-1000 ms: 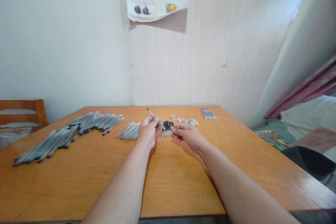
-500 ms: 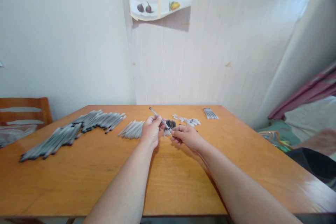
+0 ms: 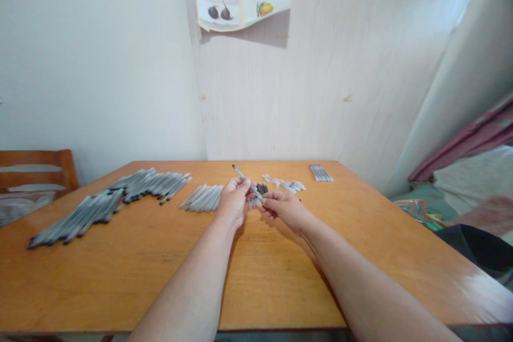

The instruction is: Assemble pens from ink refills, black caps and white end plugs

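Note:
My left hand is closed round a slim pen with a grey-clear barrel and a dark upper end. The pen slants down to the right, its lower end meeting the fingertips of my right hand. Those fingers are pinched on a small clear piece at the pen's tip, mostly hidden by the fingers. Just behind the hands lies a bunch of small dark-and-clear parts, partly covered. Left of my left hand is a row of clear, whitish tubes.
Large piles of grey pens with black ends spread over the left of the wooden table. Small whitish pieces are scattered behind my right hand. A neat row of pens lies at the back right. A wooden chair stands at left.
My left hand has moved slightly right with the pen. The pen's lower end, apart from my right fingertips before, now meets them. My right hand has hardly moved.

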`<state>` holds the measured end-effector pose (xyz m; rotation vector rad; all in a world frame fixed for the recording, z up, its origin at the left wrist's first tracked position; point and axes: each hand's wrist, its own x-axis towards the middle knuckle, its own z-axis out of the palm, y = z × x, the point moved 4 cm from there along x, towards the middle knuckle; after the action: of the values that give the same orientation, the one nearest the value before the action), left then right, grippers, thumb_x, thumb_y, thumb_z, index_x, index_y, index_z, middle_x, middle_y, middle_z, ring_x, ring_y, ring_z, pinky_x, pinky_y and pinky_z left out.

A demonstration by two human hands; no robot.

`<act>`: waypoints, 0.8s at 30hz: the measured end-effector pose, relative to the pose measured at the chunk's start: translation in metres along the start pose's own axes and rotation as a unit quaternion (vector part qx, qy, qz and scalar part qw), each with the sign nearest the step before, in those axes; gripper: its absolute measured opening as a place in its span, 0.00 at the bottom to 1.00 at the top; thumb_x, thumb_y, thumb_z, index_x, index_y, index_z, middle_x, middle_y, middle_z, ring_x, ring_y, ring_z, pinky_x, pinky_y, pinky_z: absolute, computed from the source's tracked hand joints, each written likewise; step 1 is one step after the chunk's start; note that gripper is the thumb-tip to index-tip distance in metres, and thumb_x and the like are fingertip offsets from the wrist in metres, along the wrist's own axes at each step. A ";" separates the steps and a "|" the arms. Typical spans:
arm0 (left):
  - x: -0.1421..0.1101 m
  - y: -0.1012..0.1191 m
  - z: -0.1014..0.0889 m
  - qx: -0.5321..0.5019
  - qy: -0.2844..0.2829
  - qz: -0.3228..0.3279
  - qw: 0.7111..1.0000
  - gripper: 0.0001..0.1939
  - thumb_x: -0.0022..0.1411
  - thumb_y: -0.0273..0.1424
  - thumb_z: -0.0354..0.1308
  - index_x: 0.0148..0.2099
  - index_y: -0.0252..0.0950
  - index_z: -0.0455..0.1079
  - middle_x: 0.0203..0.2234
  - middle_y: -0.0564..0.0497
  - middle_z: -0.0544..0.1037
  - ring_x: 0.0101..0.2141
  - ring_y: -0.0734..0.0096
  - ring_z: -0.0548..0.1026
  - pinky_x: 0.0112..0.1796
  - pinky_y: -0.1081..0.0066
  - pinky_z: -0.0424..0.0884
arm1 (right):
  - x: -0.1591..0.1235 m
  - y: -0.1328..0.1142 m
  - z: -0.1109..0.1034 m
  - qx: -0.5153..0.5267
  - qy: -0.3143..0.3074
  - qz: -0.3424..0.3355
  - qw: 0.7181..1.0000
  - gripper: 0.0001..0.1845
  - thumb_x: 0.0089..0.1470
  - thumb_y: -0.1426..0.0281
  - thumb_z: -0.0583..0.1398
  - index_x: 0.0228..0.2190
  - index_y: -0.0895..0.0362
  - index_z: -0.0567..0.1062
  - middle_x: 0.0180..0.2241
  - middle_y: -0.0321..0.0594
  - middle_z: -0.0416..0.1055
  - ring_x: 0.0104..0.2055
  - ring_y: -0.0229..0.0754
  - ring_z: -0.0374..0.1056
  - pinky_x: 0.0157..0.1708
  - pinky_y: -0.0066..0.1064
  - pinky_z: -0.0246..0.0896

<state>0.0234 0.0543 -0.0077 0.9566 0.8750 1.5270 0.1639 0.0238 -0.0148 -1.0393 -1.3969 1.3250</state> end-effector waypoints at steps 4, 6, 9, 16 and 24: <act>0.000 -0.001 0.001 0.006 -0.005 -0.002 1.000 0.07 0.57 0.31 0.62 0.36 0.34 0.67 0.28 0.49 0.78 0.27 0.78 0.75 0.30 0.77 0.71 | 0.002 0.002 -0.001 0.001 0.002 -0.007 1.000 0.09 0.47 0.66 0.63 0.28 0.59 0.73 0.24 0.37 0.72 0.21 0.31 0.62 0.22 0.25 0.56; 0.000 -0.001 0.001 0.004 -0.007 -0.004 1.000 0.08 0.57 0.31 0.62 0.36 0.34 0.67 0.29 0.49 0.78 0.27 0.78 0.75 0.30 0.77 0.71 | 0.003 0.003 -0.002 0.004 0.007 -0.013 1.000 0.08 0.47 0.66 0.63 0.28 0.59 0.73 0.23 0.36 0.71 0.21 0.31 0.61 0.22 0.25 0.56; 0.000 -0.001 0.001 0.008 -0.012 -0.005 1.000 0.09 0.57 0.31 0.63 0.36 0.34 0.66 0.29 0.49 0.79 0.27 0.77 0.76 0.30 0.77 0.71 | 0.004 0.003 -0.003 0.001 0.015 -0.023 1.000 0.08 0.46 0.67 0.62 0.27 0.59 0.73 0.23 0.35 0.70 0.21 0.31 0.60 0.23 0.25 0.55; -0.002 -0.002 0.003 0.019 -0.018 -0.012 1.000 0.09 0.59 0.32 0.62 0.37 0.34 0.66 0.29 0.48 0.79 0.27 0.75 0.77 0.30 0.77 0.72 | 0.006 0.002 -0.007 -0.030 0.028 -0.050 0.998 0.07 0.46 0.67 0.61 0.26 0.59 0.73 0.20 0.33 0.67 0.21 0.32 0.58 0.22 0.26 0.52; -0.006 -0.003 0.006 0.002 -0.018 -0.016 1.000 0.08 0.60 0.31 0.61 0.37 0.34 0.66 0.29 0.47 0.79 0.27 0.77 0.77 0.30 0.77 0.73 | 0.005 0.001 -0.011 -0.072 0.049 -0.067 0.994 0.07 0.47 0.66 0.60 0.25 0.58 0.73 0.19 0.33 0.66 0.21 0.33 0.57 0.22 0.26 0.51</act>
<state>0.0310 0.0495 -0.0085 0.9656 0.8647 1.4764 0.1735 0.0317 -0.0156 -1.0712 -1.4782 1.0733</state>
